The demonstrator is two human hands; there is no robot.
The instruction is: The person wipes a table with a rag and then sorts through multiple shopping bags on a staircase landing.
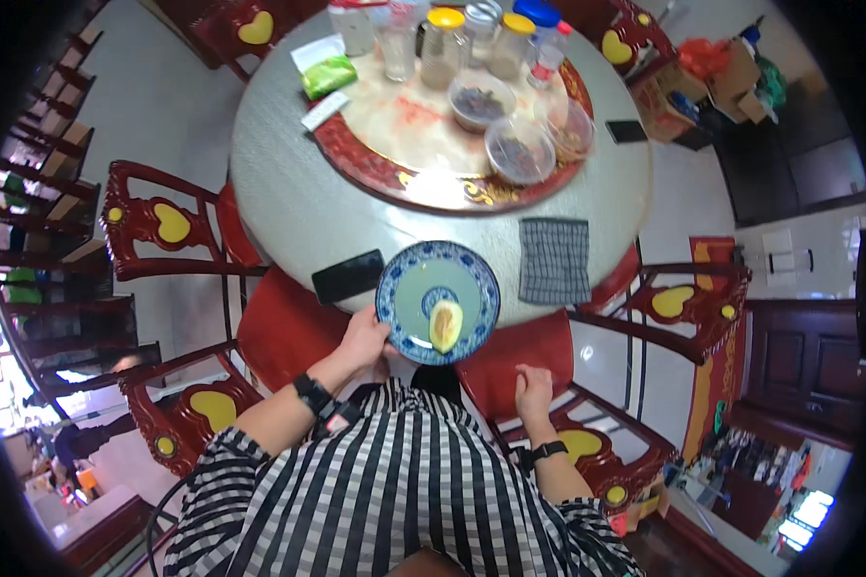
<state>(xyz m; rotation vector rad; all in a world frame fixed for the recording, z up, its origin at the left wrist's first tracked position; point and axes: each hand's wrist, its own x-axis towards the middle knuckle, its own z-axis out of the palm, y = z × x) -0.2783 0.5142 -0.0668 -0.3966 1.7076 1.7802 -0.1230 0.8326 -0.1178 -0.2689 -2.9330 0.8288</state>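
Observation:
A blue-and-white patterned plate (411, 288) is held by its left rim in my left hand (364, 335), near the table's front edge. On the plate lies one pale yellow-green wedge of fruit (446, 326), perhaps melon or pomelo. My right hand (534, 389) hangs over a red chair seat, with fingers partly curled and nothing visible in it. A black smartphone (348, 276) rests on the table just left of the plate. To the plate's right, a folded dark checked cloth (554, 261) lies flat.
The round table (274, 180) carries a turntable (375, 180) with several jars, bottles and lidded plastic bowls (519, 150). A green tissue pack (330, 77) sits at its left. Another phone (626, 130) lies at right. Carved red chairs (169, 220) flank me closely.

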